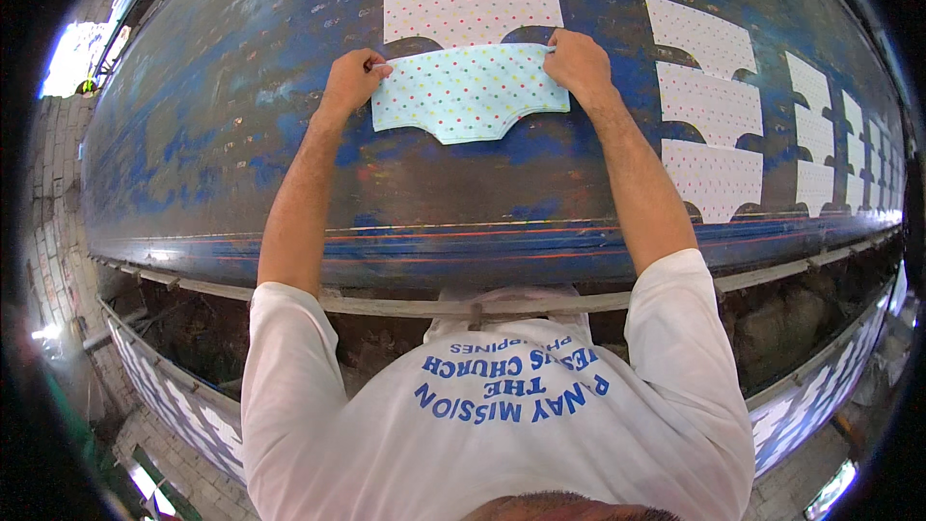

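A pale aqua fabric piece (468, 92) with small coloured dots, cut in the shape of a brief panel, spans the space between my hands. My left hand (353, 83) is closed on its upper left corner, and my right hand (582, 68) pinches its upper right corner. The narrow curved end of the piece points toward me. Just beyond it lies a white dotted fabric piece (471, 8), whose near end is partly covered by the aqua one. Whether the aqua piece touches the tabletop along its whole length, I cannot tell.
The long dark table (222, 135) is stained with blue paint. On the right, a column of white dotted pieces (709, 111) lies in line, with further columns (815, 135) beyond. A wooden rail (386, 305) runs along the near edge. Behind me stands another table with cut pieces (183, 405).
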Demonstrator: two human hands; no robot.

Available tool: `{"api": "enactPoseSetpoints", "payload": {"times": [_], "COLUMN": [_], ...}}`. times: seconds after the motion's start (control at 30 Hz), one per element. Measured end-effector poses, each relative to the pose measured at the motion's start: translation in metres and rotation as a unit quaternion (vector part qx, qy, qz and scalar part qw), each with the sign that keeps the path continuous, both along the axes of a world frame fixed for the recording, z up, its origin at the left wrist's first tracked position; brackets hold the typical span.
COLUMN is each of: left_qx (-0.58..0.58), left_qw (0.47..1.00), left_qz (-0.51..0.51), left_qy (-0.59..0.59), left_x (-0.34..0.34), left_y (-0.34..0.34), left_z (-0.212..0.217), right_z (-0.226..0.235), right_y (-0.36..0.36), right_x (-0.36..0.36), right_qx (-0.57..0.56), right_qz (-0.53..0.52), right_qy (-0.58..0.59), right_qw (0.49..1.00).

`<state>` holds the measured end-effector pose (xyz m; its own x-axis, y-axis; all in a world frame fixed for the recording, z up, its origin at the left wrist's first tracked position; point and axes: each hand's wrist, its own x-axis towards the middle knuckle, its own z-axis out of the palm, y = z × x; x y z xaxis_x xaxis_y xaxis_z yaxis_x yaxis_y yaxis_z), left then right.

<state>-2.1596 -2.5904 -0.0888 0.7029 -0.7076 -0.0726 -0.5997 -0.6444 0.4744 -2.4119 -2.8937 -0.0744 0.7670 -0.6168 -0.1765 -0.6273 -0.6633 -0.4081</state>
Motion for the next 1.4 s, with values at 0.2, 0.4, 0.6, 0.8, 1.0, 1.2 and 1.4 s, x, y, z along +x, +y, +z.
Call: {"api": "enactPoseSetpoints", "payload": {"times": [0.2, 0.4, 0.6, 0.8, 1.0, 1.2, 1.4], "left_qx": [0.068, 0.079, 0.077, -0.028, -0.168, -0.076, 0.008], "left_qw": [0.994, 0.993, 0.991, 0.989, 0.983, 0.996, 0.997], "left_qz": [0.018, 0.041, 0.020, -0.003, 0.014, 0.013, 0.009], "left_qy": [-0.083, -0.082, -0.108, -0.147, -0.074, -0.053, -0.074], "left_x": [-0.023, -0.044, -0.046, -0.070, -0.020, 0.075, 0.115], "left_y": [-0.019, -0.024, -0.019, -0.004, -0.009, -0.084, -0.105], "left_z": [0.015, 0.017, 0.015, 0.041, 0.078, 0.036, -0.004], "right_z": [0.005, 0.009, -0.005, -0.003, 0.037, 0.018, -0.009], "right_y": [-0.013, -0.003, 0.021, 0.023, -0.024, -0.069, -0.090], "right_x": [0.005, 0.003, -0.005, -0.027, -0.014, 0.077, 0.109], "right_qx": [0.041, 0.024, -0.139, -0.053, 0.055, -0.010, -0.071], "right_qz": [0.034, 0.049, 0.112, 0.114, -0.001, -0.027, -0.021], "right_qy": [0.020, 0.039, -0.017, -0.139, -0.197, -0.168, -0.057], "right_qw": [0.998, 0.998, 0.984, 0.982, 0.979, 0.985, 0.996]}}
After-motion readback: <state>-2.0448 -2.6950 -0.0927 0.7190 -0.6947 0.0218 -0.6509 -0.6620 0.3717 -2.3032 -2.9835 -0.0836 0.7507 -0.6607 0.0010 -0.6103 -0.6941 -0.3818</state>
